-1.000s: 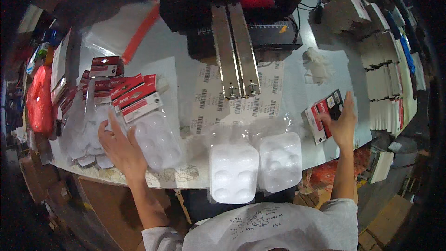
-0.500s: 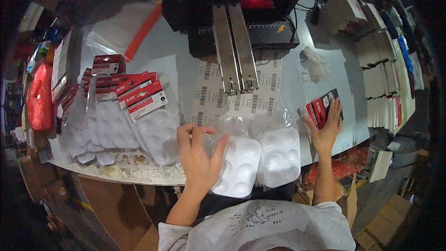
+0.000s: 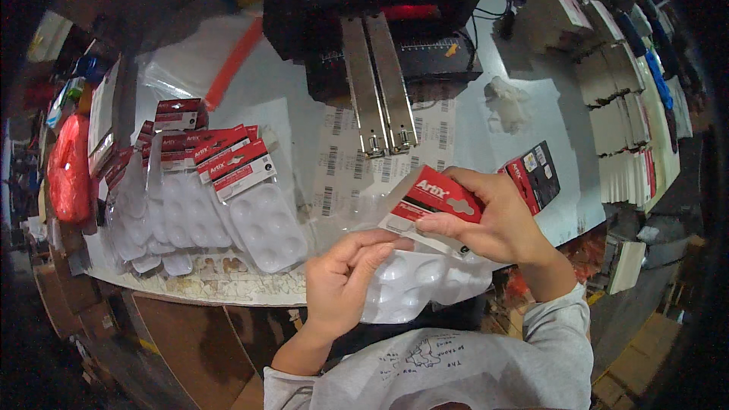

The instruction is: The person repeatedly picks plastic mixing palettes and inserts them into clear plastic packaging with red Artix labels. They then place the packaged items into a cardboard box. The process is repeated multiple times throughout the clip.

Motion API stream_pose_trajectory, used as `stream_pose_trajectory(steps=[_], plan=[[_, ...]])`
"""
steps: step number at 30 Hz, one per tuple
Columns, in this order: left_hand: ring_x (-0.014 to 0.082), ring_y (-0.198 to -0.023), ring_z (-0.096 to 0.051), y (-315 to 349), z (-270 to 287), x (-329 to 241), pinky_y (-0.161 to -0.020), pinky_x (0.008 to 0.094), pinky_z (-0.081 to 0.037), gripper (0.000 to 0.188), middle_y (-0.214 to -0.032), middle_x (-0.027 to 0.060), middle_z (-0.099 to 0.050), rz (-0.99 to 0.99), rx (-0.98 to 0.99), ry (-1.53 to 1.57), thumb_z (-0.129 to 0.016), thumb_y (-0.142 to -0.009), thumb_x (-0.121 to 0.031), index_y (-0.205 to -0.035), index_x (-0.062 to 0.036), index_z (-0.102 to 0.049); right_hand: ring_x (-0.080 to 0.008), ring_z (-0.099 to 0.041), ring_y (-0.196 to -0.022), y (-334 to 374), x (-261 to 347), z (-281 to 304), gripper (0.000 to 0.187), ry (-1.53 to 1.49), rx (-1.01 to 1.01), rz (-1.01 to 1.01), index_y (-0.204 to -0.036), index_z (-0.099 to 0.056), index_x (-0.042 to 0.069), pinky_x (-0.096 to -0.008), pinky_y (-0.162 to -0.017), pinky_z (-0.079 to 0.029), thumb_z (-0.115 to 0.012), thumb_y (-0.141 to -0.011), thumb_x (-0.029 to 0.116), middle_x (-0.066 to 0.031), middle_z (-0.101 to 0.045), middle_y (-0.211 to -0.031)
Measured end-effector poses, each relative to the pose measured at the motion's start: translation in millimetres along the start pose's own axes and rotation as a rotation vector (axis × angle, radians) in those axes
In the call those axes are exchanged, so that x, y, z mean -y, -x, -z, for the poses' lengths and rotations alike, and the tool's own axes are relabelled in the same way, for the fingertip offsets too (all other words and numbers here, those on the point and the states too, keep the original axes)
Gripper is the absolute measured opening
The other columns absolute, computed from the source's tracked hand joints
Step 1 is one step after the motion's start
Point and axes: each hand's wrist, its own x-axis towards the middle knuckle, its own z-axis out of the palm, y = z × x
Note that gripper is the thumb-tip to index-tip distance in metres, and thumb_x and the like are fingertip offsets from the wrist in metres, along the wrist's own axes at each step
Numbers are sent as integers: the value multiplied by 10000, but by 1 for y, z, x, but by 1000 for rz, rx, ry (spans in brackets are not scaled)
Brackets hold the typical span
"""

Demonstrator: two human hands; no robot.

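Note:
My right hand [image 3: 501, 216] grips a red and white header card [image 3: 434, 201] with a hanging hole, thumb on its face and fingers behind. It is tilted over the upper end of a bagged white paint palette [image 3: 396, 288]. My left hand [image 3: 348, 281] is closed, thumb and fingers pressed together at the palette's clear bag, beside the card's lower edge. A second white palette [image 3: 463, 277] lies at the right, partly under my right hand and the card. A small stack of red and black cards [image 3: 531, 176] lies on the table just behind my right hand.
Several carded palettes [image 3: 262, 224] overlap at the left. Ahead stands a black machine [image 3: 296, 23] with two metal arms [image 3: 377, 83] reaching over a sheet of barcode labels [image 3: 328, 159]. Stacked cards [image 3: 619, 125] line the right edge; a crumpled clear wrapper [image 3: 506, 105] lies nearer.
My right hand has taken a header card from the stack at the right and brought it left over the palettes. My left hand has moved slightly right and closed on the bag.

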Motion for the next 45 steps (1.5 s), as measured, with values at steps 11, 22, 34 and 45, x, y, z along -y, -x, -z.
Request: stream_pose_trajectory(steps=[11,22,34,45], plan=[[43,-472,-410,-4,-2,12,-438,228,-333,127,-517,10,-495,-26,-110,-297,-608,-856,-140,-841,-18,-643,-252,-563,-510,-14,-2,-2,317,128,142,61,-799,-631,51,-318,-511,-432,-712,-730,350,-131,-556,-578],[53,-604,-403,-6,4,24,-549,204,-336,206,-658,-19,-532,-41,-396,-115,-573,-884,-147,-806,38,-621,-99,-596,-594,1,-31,8,259,-408,274,-387,-795,-658,-45,-226,-528,-482,-647,-821,213,-77,-639,-710],[85,-632,-342,-67,12,51,-576,240,-328,261,-634,12,-402,5,-406,-248,-443,-931,-173,-736,0,-426,-170,-643,-651,-43,-49,-21,181,-805,-84,-450,-841,-604,-42,-264,-562,-518,-569,-863,134,-89,-621,-734],[74,-641,-349,-70,9,51,-587,231,-330,263,-644,4,-427,-20,-403,-215,-450,-933,-173,-728,-9,-436,-157,-628,-612,-41,-53,-23,138,-718,-108,-389,-861,-595,-29,-266,-576,-518,-555,-855,103,-88,-611,-738]])
